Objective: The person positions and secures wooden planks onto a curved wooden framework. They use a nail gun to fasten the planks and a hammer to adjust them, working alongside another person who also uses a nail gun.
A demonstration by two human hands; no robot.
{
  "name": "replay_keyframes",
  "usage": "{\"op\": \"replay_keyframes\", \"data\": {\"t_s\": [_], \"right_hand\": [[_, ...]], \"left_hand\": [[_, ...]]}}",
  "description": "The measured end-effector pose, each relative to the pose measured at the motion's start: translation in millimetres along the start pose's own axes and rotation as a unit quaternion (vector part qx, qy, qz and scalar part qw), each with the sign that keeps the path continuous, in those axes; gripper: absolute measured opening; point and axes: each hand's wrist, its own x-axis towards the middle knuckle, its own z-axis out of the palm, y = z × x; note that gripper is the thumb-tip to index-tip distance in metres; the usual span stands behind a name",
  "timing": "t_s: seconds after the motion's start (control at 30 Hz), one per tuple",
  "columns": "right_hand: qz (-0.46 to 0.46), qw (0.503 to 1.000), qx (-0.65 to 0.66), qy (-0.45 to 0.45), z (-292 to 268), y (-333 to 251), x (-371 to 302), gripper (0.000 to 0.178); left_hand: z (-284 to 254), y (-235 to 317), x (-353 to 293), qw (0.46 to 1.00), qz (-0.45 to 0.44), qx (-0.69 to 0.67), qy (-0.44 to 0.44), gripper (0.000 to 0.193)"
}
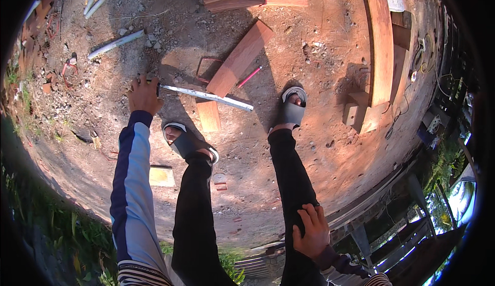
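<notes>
Head camera, high above, facing straight down, dirt ground (289,183) far below

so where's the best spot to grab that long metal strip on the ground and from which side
Probably the near end of the metal strip, where the left hand already rests. It lies flat on the dirt, its middle crossing a wooden plank, so that end is free. Coming from above, fingers pinching its narrow edges, looks easiest, since it is thin and long.

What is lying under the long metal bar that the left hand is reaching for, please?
The metal bar crosses a sloping wooden plank over bare dirt; the left hand covers its near end.
</notes>
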Motion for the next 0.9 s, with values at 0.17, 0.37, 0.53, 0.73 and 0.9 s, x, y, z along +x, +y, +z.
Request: {"op": "replay_keyframes", "data": {"t_s": [0.17, 0.37, 0.53, 0.73, 0.9], "right_hand": [[-0.014, 1.0, -0.02, 0.001, -3.3, -5.5, 3.2, 0.04], [0.01, 0.997, -0.053, -0.047, 2.9, 0.0, -3.3, 0.046], [0.015, 0.994, -0.099, -0.043, 6.7, 0.5, -9.6, 0.047], [-0.11, 0.993, 0.01, 0.045, -35.6, 0.6, -21.1, 0.047], [-0.052, 0.883, 0.457, -0.093, -59.8, -24.4, -72.8, 0.037]], "left_hand": [[1.5, -29.8, -79.6, 0.988, -0.015, -0.029, -0.148, 0.051], [-16.3, -48.7, -182.8, 0.904, -0.066, -0.286, -0.31, 0.041], [-36.7, -31.7, -262.7, 0.844, -0.009, -0.455, -0.285, 0.033], [-130.6, 47.5, -328.3, 0.84, -0.011, -0.469, -0.274, 0.026], [-207.2, 117.0, -398.1, 0.856, -0.019, -0.46, -0.237, 0.027]]}}
